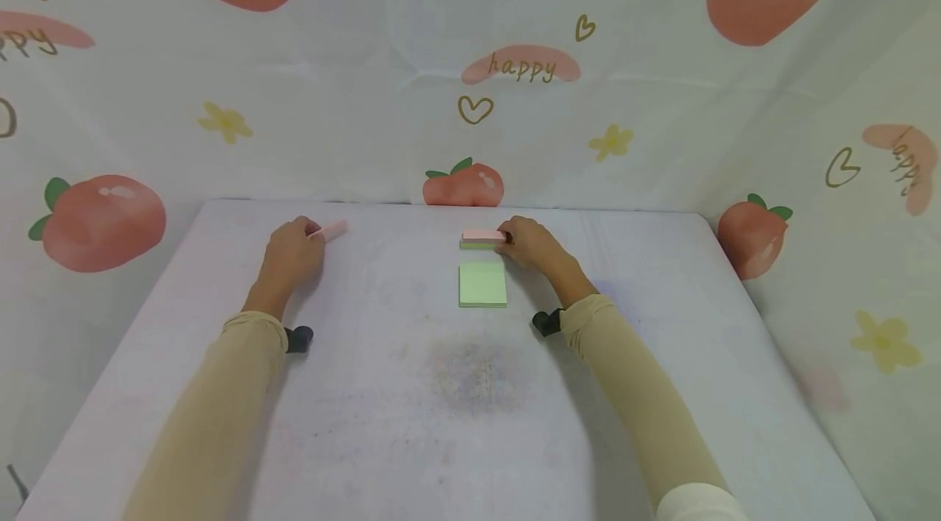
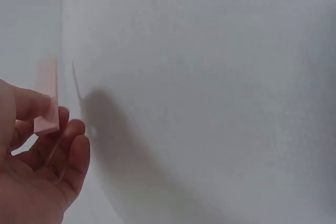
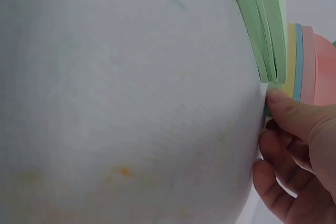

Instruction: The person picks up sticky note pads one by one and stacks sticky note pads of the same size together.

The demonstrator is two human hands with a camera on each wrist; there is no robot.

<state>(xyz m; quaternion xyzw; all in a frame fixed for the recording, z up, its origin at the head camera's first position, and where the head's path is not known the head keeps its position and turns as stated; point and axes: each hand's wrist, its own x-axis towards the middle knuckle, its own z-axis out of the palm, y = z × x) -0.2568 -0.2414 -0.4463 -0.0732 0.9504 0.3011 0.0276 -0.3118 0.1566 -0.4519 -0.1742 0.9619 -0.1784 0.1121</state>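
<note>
Near the table's back left, my left hand [image 1: 292, 251] pinches a narrow pink sticky note pad [image 1: 334, 229] between thumb and fingers. In the left wrist view the pink pad [image 2: 47, 90] stands out past the thumb, its shadow falling on the cloth. My right hand [image 1: 532, 246] pinches the right end of a stack of narrow sticky note pads [image 1: 481, 236]. Yellow, blue and pink layers of that stack [image 3: 303, 61] show in the right wrist view, with the thumb at its low green edge. Just in front lies a square light green sticky note pad [image 1: 483, 286].
A white cloth covers the table [image 1: 367, 390], with a dark smudge [image 1: 478, 374] in front of the green pad. Behind the table hangs a white curtain [image 1: 353, 137] printed with peaches. Small black wrist cameras [image 1: 299, 339] stick out from both sleeves.
</note>
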